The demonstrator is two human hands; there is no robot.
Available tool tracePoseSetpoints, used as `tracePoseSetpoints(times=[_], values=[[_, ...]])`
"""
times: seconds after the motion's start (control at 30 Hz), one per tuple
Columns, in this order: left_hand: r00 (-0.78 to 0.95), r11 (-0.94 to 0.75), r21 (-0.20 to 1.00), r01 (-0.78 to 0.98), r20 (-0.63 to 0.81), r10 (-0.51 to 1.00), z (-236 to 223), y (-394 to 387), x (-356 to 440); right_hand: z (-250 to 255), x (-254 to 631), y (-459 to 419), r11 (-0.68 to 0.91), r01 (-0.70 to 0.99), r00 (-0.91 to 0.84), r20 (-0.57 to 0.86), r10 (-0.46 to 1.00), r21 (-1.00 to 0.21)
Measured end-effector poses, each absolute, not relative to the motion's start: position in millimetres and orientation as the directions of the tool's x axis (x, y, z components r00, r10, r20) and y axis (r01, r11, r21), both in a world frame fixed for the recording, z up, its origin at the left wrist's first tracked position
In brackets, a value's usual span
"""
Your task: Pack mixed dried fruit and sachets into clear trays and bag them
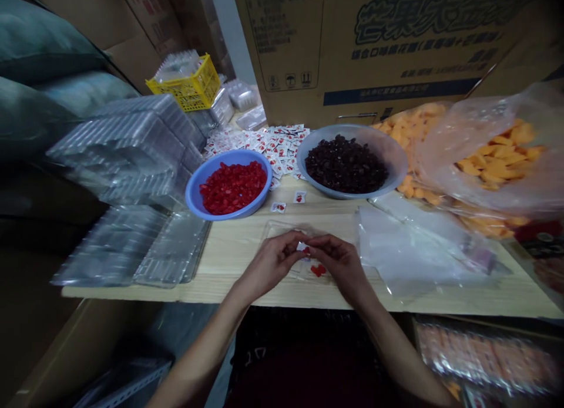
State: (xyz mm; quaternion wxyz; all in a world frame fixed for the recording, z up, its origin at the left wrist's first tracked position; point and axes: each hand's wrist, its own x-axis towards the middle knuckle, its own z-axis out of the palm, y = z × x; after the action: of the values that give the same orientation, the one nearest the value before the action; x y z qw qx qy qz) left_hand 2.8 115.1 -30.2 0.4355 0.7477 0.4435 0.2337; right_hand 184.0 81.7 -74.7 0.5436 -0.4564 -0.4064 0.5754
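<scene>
My left hand and my right hand meet close together over a clear plastic tray near the table's front edge. Pinched between the fingertips of both is a small white sachet with red print, partly covered by the fingers. Red candy-like pieces lie in the tray just under my right hand. Beyond the tray, two more printed sachets rest on the wood. A blue bowl of red pieces stands ahead to the left, and a translucent bowl of dark pieces ahead to the right.
Stacked clear trays fill the left side. Behind the bowls lie a heap of sachets, a yellow crate and a large carton. Bags of orange pieces and flat plastic bags occupy the right.
</scene>
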Motion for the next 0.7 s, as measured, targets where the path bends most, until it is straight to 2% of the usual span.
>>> tracePoseSetpoints(times=[0.07, 0.13, 0.23, 0.33, 0.47, 0.7], values=[[0.426, -0.195, 0.843, 0.501, -0.044, 0.904, -35.4, 110.7, -6.0, -76.8, 182.3, 76.7, 0.011, -0.12, 0.043, 0.006, 0.999, -0.993], [0.392, -0.176, 0.812, 0.556, -0.069, 0.917, -41.9, 108.0, -14.0, -82.2, 183.4, 67.8, 0.147, 0.089, 0.068, 0.153, 0.986, -0.985], [0.416, -0.19, 0.77, 0.609, -0.107, 0.903, -51.6, 103.9, -18.2, -93.9, 183.8, 49.6, 0.314, 0.396, -0.036, 0.327, 0.944, -0.863], [0.444, -0.286, 0.717, 0.636, -0.036, 0.896, -59.9, 99.7, -14.4, -104.2, 180.0, 34.3, 0.403, 0.599, -0.204, 0.355, 0.912, -0.692], [0.451, -0.419, 0.602, 0.68, 0.107, 0.886, -67.9, 94.7, -8.9, -113.3, 176.3, 30.1, 0.463, 0.698, -0.264, 0.404, 0.876, -0.546], [0.5, -0.491, 0.514, 0.704, 0.132, 0.856, -72.0, 88.5, -2.9, -103.3, 182.8, 29.2, 0.463, 0.684, -0.237, 0.429, 0.872, -0.563]])
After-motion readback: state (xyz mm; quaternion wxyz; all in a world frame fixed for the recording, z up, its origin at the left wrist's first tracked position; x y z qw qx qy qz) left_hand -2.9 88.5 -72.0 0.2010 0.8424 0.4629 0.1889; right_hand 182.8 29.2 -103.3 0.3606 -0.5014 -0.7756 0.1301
